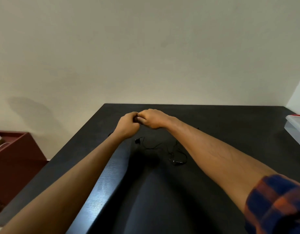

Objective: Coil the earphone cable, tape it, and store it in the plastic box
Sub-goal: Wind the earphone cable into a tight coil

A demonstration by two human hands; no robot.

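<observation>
Earphone cable (177,161) sprawled loose on the dark counter (213,119) between the forearms, left grip (128,124) and right grip (152,118) pinching one small dark bit (139,118), unidentifiable; liable to knot or snag if tugged unstraightened.

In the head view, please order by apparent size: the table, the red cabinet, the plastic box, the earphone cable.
1. table
2. red cabinet
3. plastic box and earphone cable, unranked: the frame edge cuts the box; the cable is thin but spread out.
</observation>
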